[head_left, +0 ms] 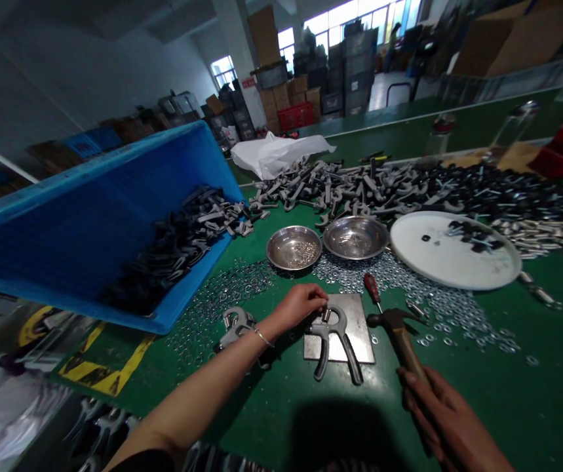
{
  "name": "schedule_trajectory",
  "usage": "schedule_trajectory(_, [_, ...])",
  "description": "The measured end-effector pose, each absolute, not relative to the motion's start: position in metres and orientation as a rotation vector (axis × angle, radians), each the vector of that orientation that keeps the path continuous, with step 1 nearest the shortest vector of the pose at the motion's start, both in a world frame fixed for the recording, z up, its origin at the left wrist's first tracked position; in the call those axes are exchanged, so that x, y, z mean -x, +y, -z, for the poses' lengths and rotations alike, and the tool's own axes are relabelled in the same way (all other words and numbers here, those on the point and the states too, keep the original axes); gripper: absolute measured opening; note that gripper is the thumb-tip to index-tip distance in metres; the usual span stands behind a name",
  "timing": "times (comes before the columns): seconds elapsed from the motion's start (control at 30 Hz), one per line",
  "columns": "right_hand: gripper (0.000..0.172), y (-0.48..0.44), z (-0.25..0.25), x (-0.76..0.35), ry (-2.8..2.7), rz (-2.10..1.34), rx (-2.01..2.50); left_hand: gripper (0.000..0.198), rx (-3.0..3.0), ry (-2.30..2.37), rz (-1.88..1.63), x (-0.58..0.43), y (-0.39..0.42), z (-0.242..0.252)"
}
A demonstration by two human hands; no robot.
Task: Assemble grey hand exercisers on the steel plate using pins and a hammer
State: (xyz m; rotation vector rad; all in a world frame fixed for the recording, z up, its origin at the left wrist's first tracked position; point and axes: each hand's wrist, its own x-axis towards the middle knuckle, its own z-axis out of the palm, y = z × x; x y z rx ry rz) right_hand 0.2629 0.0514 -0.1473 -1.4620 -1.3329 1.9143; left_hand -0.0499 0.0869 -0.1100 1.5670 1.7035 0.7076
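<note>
A grey hand grip exerciser with a coil spring lies on a square metal plate, its two handles toward me. My left hand is closed in a pinch at the top of the exerciser, by the spring; what is between the fingertips is too small to make out. My right hand is wrapped round the wooden handle of a claw hammer, whose head is over the table right of the plate. Beside the hammer head lies a red-handled screwdriver. Another grip exerciser lies left of my left forearm.
Two steel bowls hold small parts; a white round tray stands to their right. Loose washers are scattered around them. A tilted blue crate with handles is at left. Heaped grey parts lie behind.
</note>
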Motion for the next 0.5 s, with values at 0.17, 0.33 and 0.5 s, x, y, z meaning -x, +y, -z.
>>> schedule_trajectory(0.17, [0.045,0.051,0.144,-0.262,-1.394,-1.888,1.465,0.018,-1.973,1.870,-0.439,0.042,0.088,0.112])
schedule_trajectory(0.33, [0.046,0.052,0.141,-0.263,-1.392,-1.879,1.476,0.020,-2.028,1.932,-0.327,0.040,0.086,0.114])
schedule_trajectory(0.5, [0.044,0.054,0.147,-0.265,-1.428,-1.907,1.457,0.021,-2.107,1.995,-0.221,0.032,0.082,0.113])
